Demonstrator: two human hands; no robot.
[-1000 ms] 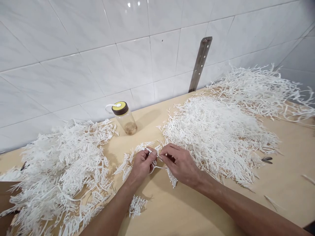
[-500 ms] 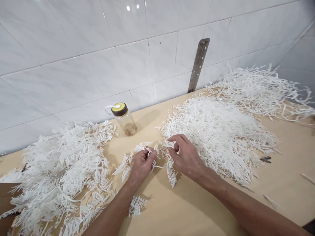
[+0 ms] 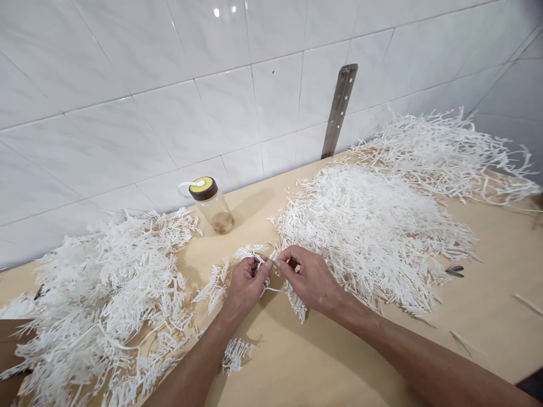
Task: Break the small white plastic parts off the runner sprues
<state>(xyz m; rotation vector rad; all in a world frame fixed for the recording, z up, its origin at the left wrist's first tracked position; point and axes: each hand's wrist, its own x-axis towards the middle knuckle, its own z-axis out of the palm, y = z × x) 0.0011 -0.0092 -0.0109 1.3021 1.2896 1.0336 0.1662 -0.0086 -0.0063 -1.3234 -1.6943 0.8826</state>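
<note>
My left hand (image 3: 250,282) is closed on a white branched plastic strand (image 3: 250,251), whose feathery sprigs stick out past the fingers. A thin white stem pokes out below the thumb. Just to the right, my right hand (image 3: 307,277) pinches at the same strand, thumb and forefinger pressed together almost against the left fingertips. What exactly lies in that pinch is too small to see clearly. Under the right hand, a white sprig (image 3: 296,305) hangs close to the tabletop. A loose sprig (image 3: 236,356) lies beside my left forearm.
A heap of branched white strands (image 3: 114,294) spreads at left; a dense pile of short white pieces (image 3: 365,232) lies at right. Behind it sit longer bare stems (image 3: 441,152). A lidded bottle (image 3: 214,206) stands near the tiled wall, and a metal bracket (image 3: 339,110) rises there.
My right hand has moved down and left to the left fingertips, and its thumb and forefinger have closed. The left hand keeps its hold. The view has shifted slightly.
</note>
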